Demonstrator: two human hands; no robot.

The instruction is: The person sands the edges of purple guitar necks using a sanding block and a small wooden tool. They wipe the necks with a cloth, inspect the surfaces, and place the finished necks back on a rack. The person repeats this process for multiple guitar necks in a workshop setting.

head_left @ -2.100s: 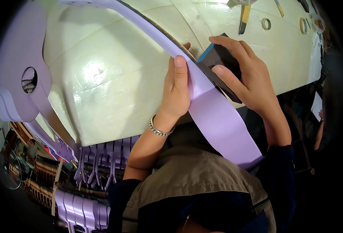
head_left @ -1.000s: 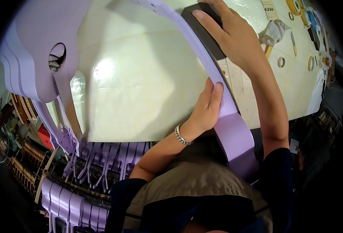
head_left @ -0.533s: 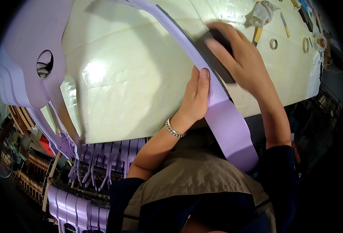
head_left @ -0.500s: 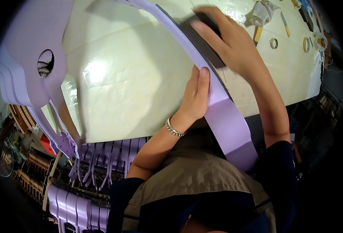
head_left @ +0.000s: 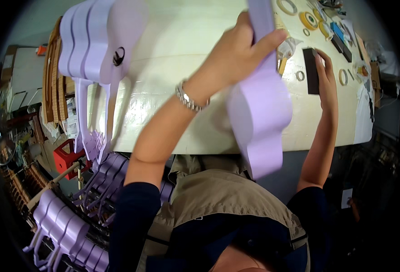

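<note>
Left hand (head_left: 236,56) clenched on lilac guitar blank (head_left: 261,104), lifted above bench (head_left: 181,41); likely light, stiff, smooth-coated, best gripped at the narrow neck. Right hand (head_left: 327,75) flat on black block (head_left: 310,70), fingers extended. Tape rolls (head_left: 307,19) and rings nearby; stacked blanks (head_left: 93,41) far left.

block (head_left: 310,70) right of panel (head_left: 259,104) (on table (head_left: 177,59))

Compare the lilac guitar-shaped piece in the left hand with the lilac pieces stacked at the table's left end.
The lilac piece is gripped by the left hand and lifted above the table; the stacked pieces lie on the table's left end, untouched. The held piece is single; the stacked ones overlap in layers. A round hole shows on the stack's top piece; none shows on the held one. Both are lilac with curved outlines.
</note>
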